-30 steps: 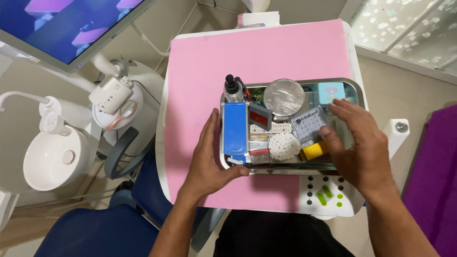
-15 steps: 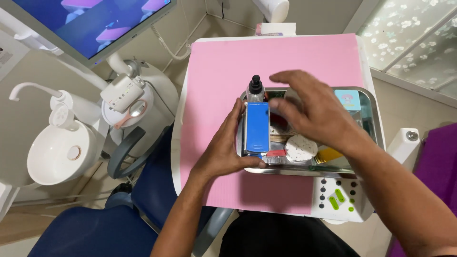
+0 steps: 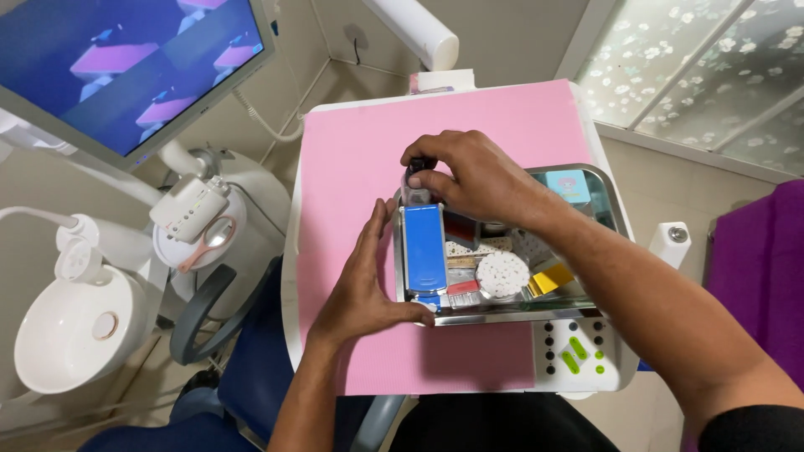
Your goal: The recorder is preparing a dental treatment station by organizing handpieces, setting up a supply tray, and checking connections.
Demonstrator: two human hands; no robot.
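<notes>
My left hand (image 3: 362, 285) is lying flat, holding the metal tray (image 3: 607, 192) steady, so my right hand (image 3: 469, 176) is pinching the small bottle (image 3: 414, 186) easily.

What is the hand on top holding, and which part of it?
The right hand pinches the black cap of a small dark-topped bottle at the metal tray's left end. The left hand steadies the tray's left edge.
</notes>
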